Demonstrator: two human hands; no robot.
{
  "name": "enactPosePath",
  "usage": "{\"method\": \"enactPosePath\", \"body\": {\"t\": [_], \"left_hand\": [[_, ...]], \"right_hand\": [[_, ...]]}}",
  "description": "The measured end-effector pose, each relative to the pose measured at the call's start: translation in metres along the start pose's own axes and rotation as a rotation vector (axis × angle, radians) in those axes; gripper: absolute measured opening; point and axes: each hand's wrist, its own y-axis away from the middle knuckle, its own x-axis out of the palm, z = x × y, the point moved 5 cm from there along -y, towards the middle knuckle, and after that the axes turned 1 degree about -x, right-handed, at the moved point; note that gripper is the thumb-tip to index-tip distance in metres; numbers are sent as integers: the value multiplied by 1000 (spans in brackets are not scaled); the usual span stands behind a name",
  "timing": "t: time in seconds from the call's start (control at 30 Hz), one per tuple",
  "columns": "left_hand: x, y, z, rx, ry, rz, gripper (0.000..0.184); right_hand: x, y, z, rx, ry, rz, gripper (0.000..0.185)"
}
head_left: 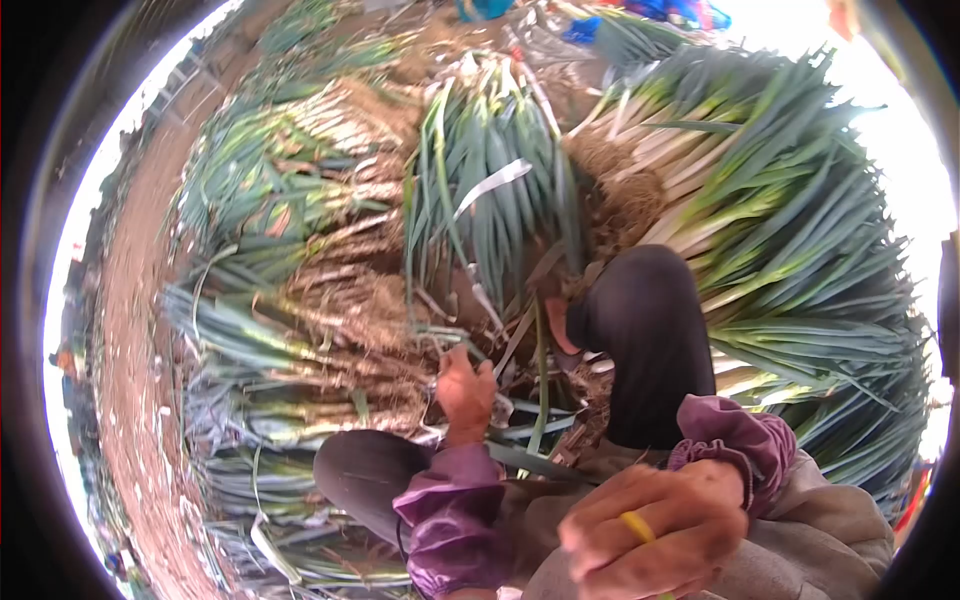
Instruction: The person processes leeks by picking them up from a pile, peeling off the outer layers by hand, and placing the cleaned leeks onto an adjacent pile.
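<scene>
Your left hand (466, 395) is between your knees (645, 295), near the roots (385, 312) of the left pile of green onions (255, 345). Its fingers bend, but that spot is blurry, so I can't tell if they pinch anything. Your right hand (655, 530) curls close to you, a yellow band (637, 525) round one finger; its palm is hidden, so I can't tell its hold either. Both the left pile and the right pile (800, 240) have roots facing in, maybe to keep them within reach. A middle bunch (490, 215) lies ahead, leaves toward you.

green-and-white leeks (800, 235), purple sleeves (455, 510), black trousers (645, 330), yellow finger band (638, 526).
</scene>
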Motion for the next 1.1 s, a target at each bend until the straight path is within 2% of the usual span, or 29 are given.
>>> {"method": "enactPosePath", "body": {"t": [0.03,0.07,0.1,0.17,0.2,0.3,0.37,0.43,0.57,0.73,0.83,0.93,0.97,1.0,1.03,1.07,1.1], "left_hand": [[7,6,-24,26,9,-23,41],[14,8,-44,-71,79,-19,34],[-28,2,27,-43,-78,-6,32],[1,4,34,-64,-91,21,28],[12,6,36,-160,-110,67,25],[21,12,60,-188,-172,83,27],[32,15,71,-187,-183,103,27],[37,16,71,-164,-215,124,27],[59,20,91,-261,-252,217,25],[58,18,86,-256,-302,240,26],[61,20,90,-243,-327,217,25],[55,18,93,-252,-341,227,19],[55,15,98,-257,-335,197,20],[54,12,106,-260,-325,172,21],[48,2,108,-261,-312,141,22],[43,-7,118,-317,-290,215,27],[31,-20,123,-410,-265,182,28]], "right_hand": [[-9,-3,13,26,68,15,28],[-16,-8,25,48,148,32,23],[18,-11,-20,-38,201,-25,22],[19,-11,-24,10,411,47,19],[21,-6,-30,75,519,70,21],[21,-9,-38,114,454,46,21],[22,-19,-42,6,367,-90,17],[30,-30,-47,-88,271,-179,23],[38,-37,-55,-248,67,-316,36],[40,-38,-54,-175,-204,-147,23],[19,-40,-54,-174,-56,-37,27],[1,-35,-50,-43,155,25,7],[-2,-31,-52,26,224,46,16],[-3,-18,-57,-21,385,-47,12],[-3,-8,-71,67,472,38,7],[-6,3,-85,155,564,123,3],[-8,14,-100,246,652,208,7]]}}
